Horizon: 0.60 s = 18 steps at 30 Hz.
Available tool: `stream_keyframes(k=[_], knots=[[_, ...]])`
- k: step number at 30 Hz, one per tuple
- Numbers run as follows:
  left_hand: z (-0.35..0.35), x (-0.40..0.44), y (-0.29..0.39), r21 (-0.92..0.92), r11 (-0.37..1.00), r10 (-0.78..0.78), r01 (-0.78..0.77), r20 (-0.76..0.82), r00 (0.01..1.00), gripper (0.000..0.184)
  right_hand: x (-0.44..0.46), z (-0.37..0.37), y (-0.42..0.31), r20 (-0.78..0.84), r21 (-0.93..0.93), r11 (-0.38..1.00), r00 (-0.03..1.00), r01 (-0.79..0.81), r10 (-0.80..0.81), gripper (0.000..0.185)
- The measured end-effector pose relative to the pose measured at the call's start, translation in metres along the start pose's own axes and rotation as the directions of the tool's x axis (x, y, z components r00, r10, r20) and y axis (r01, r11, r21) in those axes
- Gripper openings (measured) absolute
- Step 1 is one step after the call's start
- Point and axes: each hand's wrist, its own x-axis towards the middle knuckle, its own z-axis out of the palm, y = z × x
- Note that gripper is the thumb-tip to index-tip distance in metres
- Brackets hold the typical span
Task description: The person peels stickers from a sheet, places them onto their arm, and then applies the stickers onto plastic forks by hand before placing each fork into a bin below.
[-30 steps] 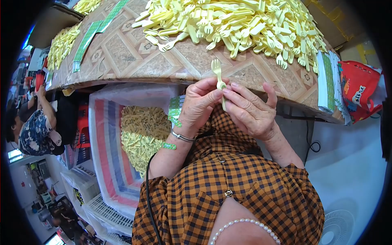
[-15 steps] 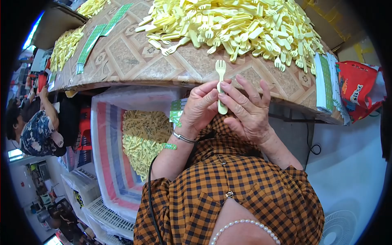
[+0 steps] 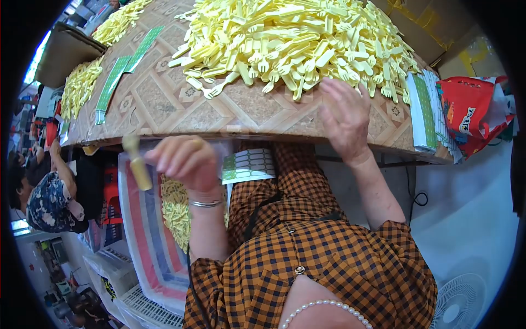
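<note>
A blurred, tilted yellow plastic fork (image 3: pixel 141 174) is in the air over the bag's side, just left of my left hand (image 3: pixel 186 164). My left fingers stretch towards it, apart from it as far as the blur shows. My right hand (image 3: pixel 348 120) is at the near edge of a large pile of yellow plastic forks (image 3: pixel 301 44), fingers loosely extended, with nothing visible in them. A sheet of green-and-white labels (image 3: pixel 249 165) lies on my lap.
A striped bag (image 3: pixel 145 236) with forks inside stands left of my legs. Green label strips (image 3: pixel 115 82) and smaller fork heaps (image 3: pixel 82 88) are on the table's left. Stacked label sheets (image 3: pixel 421 112) and a red bag (image 3: pixel 466 109) are at right. Another person (image 3: pixel 52 197) sits far left.
My hands have separated. My left hand moved left towards the bag, and the fork, previously between both hands, is now beside it. My right hand moved up and right to the pile.
</note>
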Motion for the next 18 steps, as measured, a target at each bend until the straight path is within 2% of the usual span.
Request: stream_keyframes(k=[3, 4, 6, 8, 10, 12, 13, 15, 17, 18], knots=[[0.017, 0.007, 0.013, 0.064, 0.997, 0.037, -0.038, 0.010, 0.999, 0.019, 0.020, 0.010, 0.020, -0.045, -0.075, 0.997, 0.999, -0.018, 0.015, 0.034], [0.016, 0.006, 0.014, 0.064, 0.997, 0.038, -0.038, 0.011, 0.999, 0.019, 0.025, 0.015, 0.027, -0.020, -0.162, 0.987, 1.000, -0.013, 0.010, 0.035], [0.010, 0.003, 0.014, 0.223, 0.975, 0.031, -0.010, -0.089, 0.996, 0.024, 0.037, 0.024, 0.036, 0.014, -0.280, 0.960, 1.000, 0.010, -0.006, 0.038], [-0.005, 0.000, 0.013, 0.287, 0.952, -0.055, 0.104, -0.175, 0.983, 0.027, 0.047, 0.031, 0.041, 0.062, -0.320, 0.947, 0.998, 0.002, 0.019, 0.038], [-0.023, -0.006, 0.012, 0.328, 0.915, -0.148, 0.235, -0.268, 0.952, 0.040, 0.054, 0.039, 0.049, 0.100, -0.380, 0.925, 0.994, -0.001, 0.043, 0.036], [-0.037, -0.012, 0.003, 0.451, 0.833, -0.126, 0.320, -0.408, 0.904, 0.054, 0.052, 0.041, 0.055, 0.075, -0.356, 0.934, 0.997, -0.004, 0.033, 0.033], [-0.040, -0.015, -0.003, 0.546, 0.760, -0.054, 0.352, -0.487, 0.872, 0.054, 0.052, 0.041, 0.058, 0.046, -0.333, 0.943, 0.999, -0.010, 0.027, 0.031], [-0.044, -0.015, -0.011, 0.644, 0.621, -0.037, 0.447, -0.546, 0.837, 0.051, 0.048, 0.038, 0.061, -0.058, -0.259, 0.966, 0.998, -0.014, -0.001, 0.024], [-0.042, -0.011, -0.022, 0.652, 0.564, -0.077, 0.506, -0.569, 0.819, 0.038, 0.041, 0.029, 0.060, -0.151, -0.235, 0.972, 0.989, -0.031, -0.005, 0.021], [-0.043, -0.010, -0.025, 0.654, 0.527, -0.096, 0.543, -0.589, 0.802, 0.034, 0.037, 0.021, 0.054, -0.168, -0.159, 0.986, 0.986, -0.047, 0.020, 0.020]])
